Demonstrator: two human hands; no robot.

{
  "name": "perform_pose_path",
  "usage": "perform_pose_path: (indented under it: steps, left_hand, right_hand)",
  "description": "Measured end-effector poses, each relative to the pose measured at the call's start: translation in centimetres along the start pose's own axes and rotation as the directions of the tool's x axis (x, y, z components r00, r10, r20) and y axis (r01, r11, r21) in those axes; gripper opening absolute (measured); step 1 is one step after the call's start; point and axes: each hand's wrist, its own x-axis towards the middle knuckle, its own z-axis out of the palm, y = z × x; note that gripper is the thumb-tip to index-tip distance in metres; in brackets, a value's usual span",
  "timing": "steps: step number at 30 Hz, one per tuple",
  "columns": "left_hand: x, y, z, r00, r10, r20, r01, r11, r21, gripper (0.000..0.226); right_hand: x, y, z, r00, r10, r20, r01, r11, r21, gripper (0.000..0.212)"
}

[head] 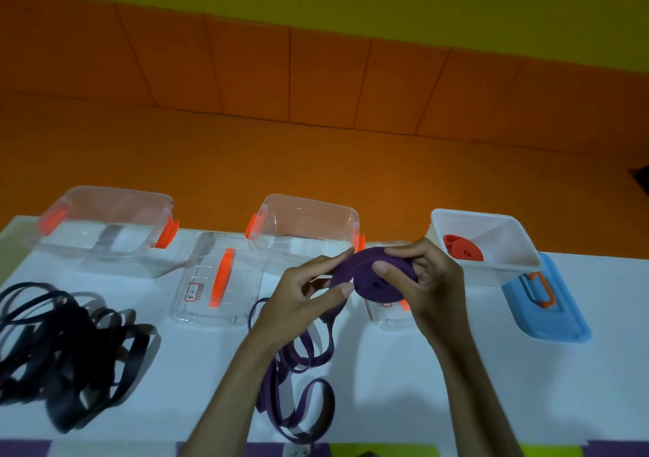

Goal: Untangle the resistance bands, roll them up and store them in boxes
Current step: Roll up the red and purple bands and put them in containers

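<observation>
Both hands hold one purple rubber resistance band (372,277) above the white table (491,386). The left hand (309,291) pinches the strap between thumb and fingers, and the right hand (425,281) grips the flat rolled coil with curled fingers. The loose rest of this band lies in loops on the table, under the wrists. One tangled heap of black bands (66,347) lies at the left. Three boxes stand in a row at the far edge: a left clear plastic box (105,224) and a middle clear plastic box (305,221), both with orange clips, and one white plastic box (519,249) containing one red rolled band (461,247). Three lids lie flat: one clear lid with orange handle (217,281), a second clear lid (386,312) under the hands, and one blue lid (551,312).
</observation>
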Motion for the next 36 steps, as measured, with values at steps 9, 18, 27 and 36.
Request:
perform_pose_path:
  steps: [9,18,27,36]
  left_hand:
    - [-0.6,-0.6,1.0,0.973,0.092,-0.211,-0.097,0.995,-0.014,0.043]
    - [-1.1,-0.3,1.0,0.975,0.086,-0.206,-0.088,0.996,0.003,0.029]
    - [-0.1,0.2,0.8,0.987,0.092,-0.129,-0.096,0.995,-0.019,0.036]
    - [0.1,-0.3,1.5,0.967,0.11,-0.229,-0.128,0.99,-0.064,0.029]
  right_hand:
    - [-0.3,0.4,0.0,0.993,0.069,0.095,-0.085,0.98,0.182,0.029]
    - [-0.6,0.8,-0.9,0.977,0.08,0.197,-0.095,0.993,0.068,0.027]
    - [0.2,0.4,-1.1,0.979,-0.131,0.157,0.138,0.99,-0.032,0.024]
    - [0.3,0.7,-1.2,0.986,0.021,0.168,-0.035,0.996,0.084,0.027]
